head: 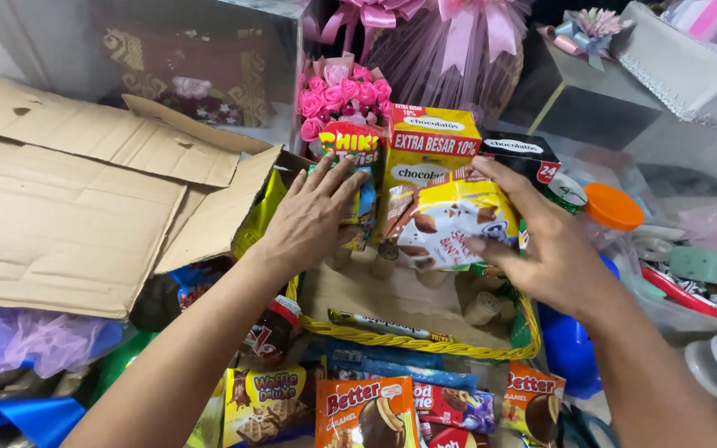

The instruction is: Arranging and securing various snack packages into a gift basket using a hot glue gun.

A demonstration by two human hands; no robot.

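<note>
1. Left hand [313,217], fingers spread flat, presses against a blue and yellow snack packet [361,207] standing in the yellow wicker basket [425,344]; right hand [545,249], fingers curled open, grips a white and yellow biscuit bag [450,220] from its right side.
2. Biscuit bag stands upright in the basket, touching the yellow wafer box [429,149] behind it; a black box [520,156] sits just right of that.
3. Pink paper roses [338,95] rise behind the packets; an opened cardboard box [76,191] lies left; an orange-lidded jar [612,207] stands right; caramel snack packs [367,411] lie nearest the camera.
</note>
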